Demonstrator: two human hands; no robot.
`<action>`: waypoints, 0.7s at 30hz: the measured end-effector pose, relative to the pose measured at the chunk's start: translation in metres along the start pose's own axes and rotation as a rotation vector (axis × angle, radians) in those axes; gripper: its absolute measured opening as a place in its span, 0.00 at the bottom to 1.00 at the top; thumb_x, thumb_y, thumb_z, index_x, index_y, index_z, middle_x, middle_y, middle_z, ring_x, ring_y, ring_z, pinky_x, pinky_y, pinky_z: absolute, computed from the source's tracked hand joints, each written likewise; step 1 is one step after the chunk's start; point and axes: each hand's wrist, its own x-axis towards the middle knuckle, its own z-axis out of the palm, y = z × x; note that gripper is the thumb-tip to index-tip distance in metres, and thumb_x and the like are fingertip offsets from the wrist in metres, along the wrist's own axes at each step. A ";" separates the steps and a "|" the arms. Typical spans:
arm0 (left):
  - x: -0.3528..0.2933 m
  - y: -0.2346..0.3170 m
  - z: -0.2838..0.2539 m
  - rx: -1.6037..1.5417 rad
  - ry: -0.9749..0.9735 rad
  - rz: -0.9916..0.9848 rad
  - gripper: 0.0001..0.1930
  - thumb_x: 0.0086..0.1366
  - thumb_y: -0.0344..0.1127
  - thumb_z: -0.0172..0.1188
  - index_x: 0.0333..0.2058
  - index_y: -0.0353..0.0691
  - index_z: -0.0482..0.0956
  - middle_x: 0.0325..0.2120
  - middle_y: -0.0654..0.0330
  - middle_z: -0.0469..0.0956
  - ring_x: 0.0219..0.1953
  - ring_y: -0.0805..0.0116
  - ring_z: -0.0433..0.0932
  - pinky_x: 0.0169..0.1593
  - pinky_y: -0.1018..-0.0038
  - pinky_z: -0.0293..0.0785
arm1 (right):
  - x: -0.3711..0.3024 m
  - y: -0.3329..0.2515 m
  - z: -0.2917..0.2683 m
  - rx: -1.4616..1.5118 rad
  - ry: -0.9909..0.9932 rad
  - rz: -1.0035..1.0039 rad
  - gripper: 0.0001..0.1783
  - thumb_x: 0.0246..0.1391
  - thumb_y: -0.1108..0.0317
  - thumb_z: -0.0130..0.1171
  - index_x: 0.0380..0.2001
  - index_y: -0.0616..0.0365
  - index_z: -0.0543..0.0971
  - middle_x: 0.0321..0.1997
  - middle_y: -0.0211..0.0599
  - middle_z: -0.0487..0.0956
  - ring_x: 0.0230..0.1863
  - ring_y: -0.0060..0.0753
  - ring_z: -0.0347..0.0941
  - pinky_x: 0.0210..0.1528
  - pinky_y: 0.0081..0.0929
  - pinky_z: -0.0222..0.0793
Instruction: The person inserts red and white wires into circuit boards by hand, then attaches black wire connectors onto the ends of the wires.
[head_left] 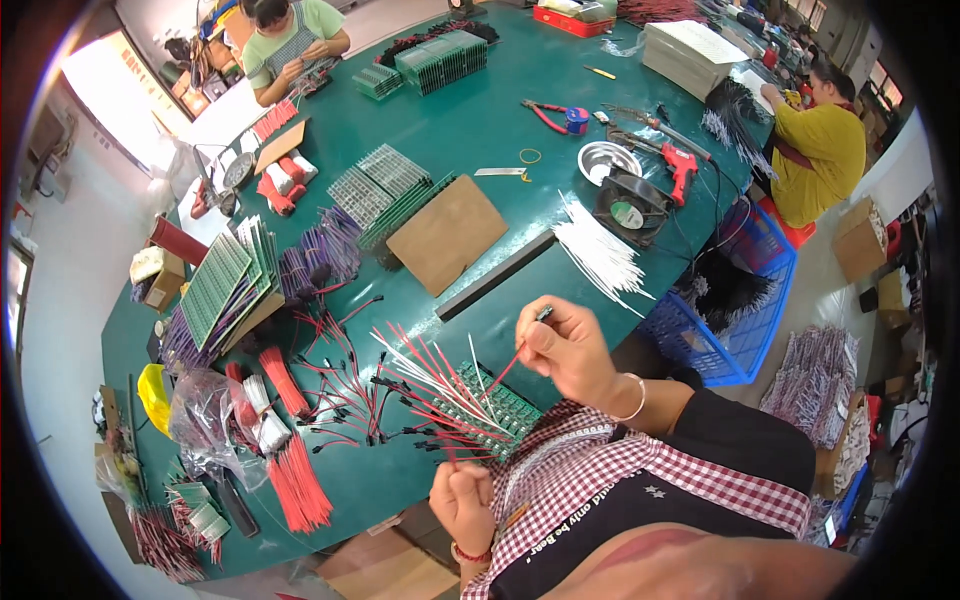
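My right hand (pixel 565 345) is raised over the green table (pixel 470 130), pinching a thin red wire (pixel 508 368) that runs down to a green circuit board (pixel 492 408). The board lies near my body with many red and white wires sticking out of it to the left. My left hand (pixel 462 500) is closed low by the table edge, gripping the near end of that wired board. Loose red wires with black connectors (pixel 345 395) lie just left of the board.
Stacks of green boards (pixel 215 285), a brown cardboard sheet (pixel 447 233), white wire bundle (pixel 600 255), red wire bundles (pixel 297 485), a fan (pixel 630 207), steel bowl (pixel 607 160), red drill (pixel 680 165), blue basket (pixel 750 300). Two other people sit at the far side.
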 end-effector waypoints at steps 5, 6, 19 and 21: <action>0.016 0.018 0.003 0.114 0.087 0.214 0.16 0.71 0.45 0.49 0.33 0.35 0.68 0.14 0.68 0.62 0.13 0.82 0.56 0.16 0.83 0.50 | -0.001 -0.029 0.018 -0.346 -0.535 0.184 0.07 0.60 0.68 0.58 0.33 0.62 0.76 0.28 0.28 0.75 0.22 0.15 0.67 0.25 0.14 0.63; 0.021 0.020 0.005 0.112 0.081 0.214 0.16 0.71 0.45 0.49 0.33 0.35 0.68 0.14 0.68 0.62 0.13 0.82 0.56 0.16 0.83 0.50 | -0.001 -0.026 0.026 -0.378 -0.614 0.114 0.08 0.59 0.68 0.59 0.34 0.63 0.76 0.28 0.29 0.75 0.22 0.16 0.68 0.25 0.15 0.63; 0.027 0.034 -0.014 0.124 -0.017 0.014 0.18 0.70 0.43 0.53 0.30 0.31 0.73 0.14 0.66 0.68 0.14 0.83 0.62 0.17 0.83 0.53 | 0.014 -0.004 0.051 -0.402 -0.539 0.023 0.06 0.57 0.72 0.60 0.36 0.63 0.76 0.28 0.34 0.77 0.23 0.19 0.73 0.25 0.18 0.68; 0.028 0.035 -0.016 0.119 -0.050 0.010 0.18 0.69 0.45 0.54 0.30 0.34 0.70 0.14 0.66 0.68 0.13 0.83 0.59 0.16 0.83 0.50 | 0.014 -0.003 0.053 -0.413 -0.582 0.032 0.06 0.57 0.74 0.60 0.37 0.64 0.76 0.29 0.38 0.77 0.24 0.22 0.75 0.25 0.19 0.70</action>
